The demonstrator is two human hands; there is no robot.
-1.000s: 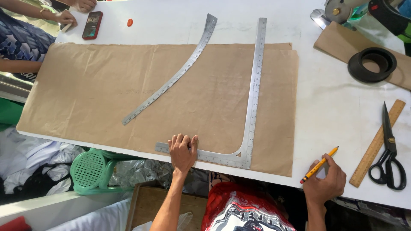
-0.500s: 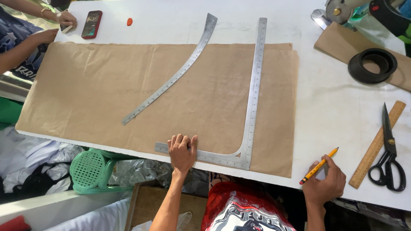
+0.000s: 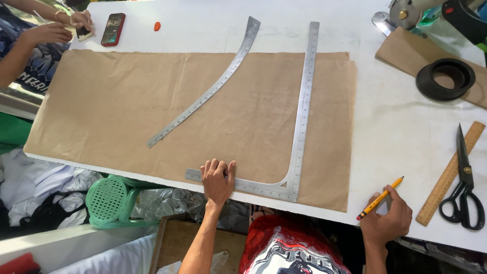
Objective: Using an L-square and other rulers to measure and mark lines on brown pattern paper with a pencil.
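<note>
My left hand point(image 3: 218, 180) lies flat, fingers spread, on the short arm of a metal L-square point(image 3: 302, 122) near the table's front edge. The square rests on a large sheet of brown paper point(image 3: 127, 101) spread over the white table point(image 3: 395, 127). A curved metal ruler point(image 3: 213, 89) lies diagonally across the paper to the left of the square's long arm. My right hand point(image 3: 388, 218) rests on the table beyond the paper's right edge and holds a yellow pencil point(image 3: 380, 198), its tip pointing up and to the right.
Black scissors point(image 3: 462, 190) and a wooden ruler point(image 3: 449, 175) lie at the right. A black ring point(image 3: 445, 78) sits on another brown sheet at top right. Another person's hands point(image 3: 61, 28) hold a phone at top left, beside a red phone point(image 3: 112, 29). A green stool point(image 3: 109, 200) stands below the table.
The other person's arm at top left has shifted towards their other hand. My own two hands, the square and the pencil have stayed where they were.
</note>
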